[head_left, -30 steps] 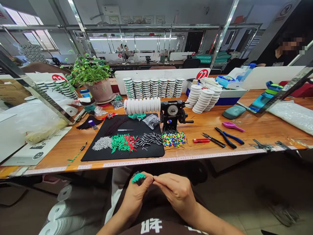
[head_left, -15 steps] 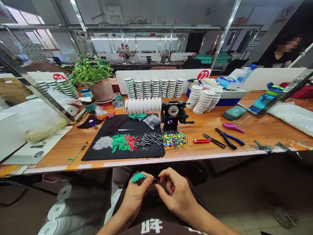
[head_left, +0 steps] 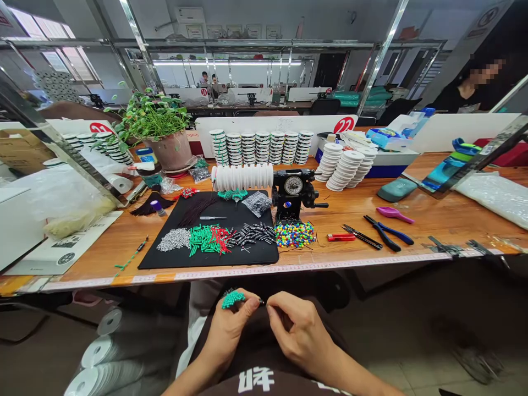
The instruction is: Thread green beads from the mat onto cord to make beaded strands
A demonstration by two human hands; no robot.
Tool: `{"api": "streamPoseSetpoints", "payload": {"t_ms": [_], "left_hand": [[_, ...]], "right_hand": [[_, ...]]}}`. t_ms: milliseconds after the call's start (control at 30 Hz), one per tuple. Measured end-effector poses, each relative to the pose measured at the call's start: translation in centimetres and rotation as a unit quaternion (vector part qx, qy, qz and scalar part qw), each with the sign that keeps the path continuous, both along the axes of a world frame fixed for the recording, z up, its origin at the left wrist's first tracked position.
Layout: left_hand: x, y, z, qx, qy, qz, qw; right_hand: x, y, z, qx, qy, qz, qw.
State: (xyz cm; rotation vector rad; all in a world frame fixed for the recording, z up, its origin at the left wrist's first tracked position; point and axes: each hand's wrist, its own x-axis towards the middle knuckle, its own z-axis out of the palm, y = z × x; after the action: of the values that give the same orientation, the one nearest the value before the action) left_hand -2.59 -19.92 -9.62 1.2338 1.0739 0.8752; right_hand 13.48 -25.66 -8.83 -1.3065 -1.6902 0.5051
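Observation:
My left hand [head_left: 229, 328] is closed around a green beaded piece [head_left: 233, 299], whose beads bunch up above the fingers. A small dark end pokes out past the left thumb, toward the other hand. Just to its right, my right hand [head_left: 300, 325] is closed in a pinch, thumb against forefinger. Whatever sits in that pinch is too small to make out. Both hands are over my lap, below the table's front edge. Straight ahead on a black mat [head_left: 165, 258] lie green and red tube beads [head_left: 208, 241], black tube beads [head_left: 253, 235] and silver beads [head_left: 174, 240].
A hand-cranked winder [head_left: 292, 190] carrying white spools [head_left: 242, 177] stands behind the mat, near multicoloured beads [head_left: 295, 235]. To the right are a red lighter [head_left: 341, 237], tweezers [head_left: 362, 236] and blue-handled pliers [head_left: 388, 234]. A potted plant [head_left: 169, 151] stands back left.
My right thumb and forefinger have come together from a slightly parted position, close to the left fingertips. My left hand and the beaded piece have barely moved.

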Motion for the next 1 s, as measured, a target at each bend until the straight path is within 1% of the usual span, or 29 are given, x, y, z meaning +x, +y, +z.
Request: {"api": "streamPoseSetpoints", "payload": {"t_ms": [100,200,300,400,600,700,800,900,1000], "left_hand": [[-0.1,0.1,0.2,0.015,0.033,-0.016,0.999],[-0.3,0.4,0.6,0.026,0.056,-0.040,0.997],[-0.4,0.6,1.0,0.031,0.063,-0.065,0.995],[-0.4,0.7,1.3,0.026,0.055,-0.077,0.995],[-0.7,0.8,1.5,0.044,0.043,-0.111,0.992],[-0.9,0.8,1.6,0.050,0.042,-0.121,0.990],[-1.1,0.7,1.7,0.063,0.046,-0.117,0.990],[-1.4,0.9,1.7,0.103,0.074,-0.122,0.984],[-1.8,1.0,1.8,0.150,0.110,-0.143,0.972]], "right_hand": [[-0.1,0.0,0.1,-0.033,0.025,0.007,0.999],[0.0,0.1,0.5,-0.088,0.064,0.019,0.994],[0.1,0.1,0.9,-0.145,0.110,0.039,0.983],[0.3,0.3,1.1,-0.183,0.152,0.058,0.969],[0.4,0.6,0.8,-0.244,0.237,0.087,0.936],[0.5,0.6,0.6,-0.252,0.264,0.094,0.926],[0.5,0.6,0.1,-0.263,0.278,0.102,0.918],[0.5,0.8,-0.7,-0.291,0.316,0.116,0.896],[0.5,1.0,-1.5,-0.327,0.367,0.130,0.861]]}}
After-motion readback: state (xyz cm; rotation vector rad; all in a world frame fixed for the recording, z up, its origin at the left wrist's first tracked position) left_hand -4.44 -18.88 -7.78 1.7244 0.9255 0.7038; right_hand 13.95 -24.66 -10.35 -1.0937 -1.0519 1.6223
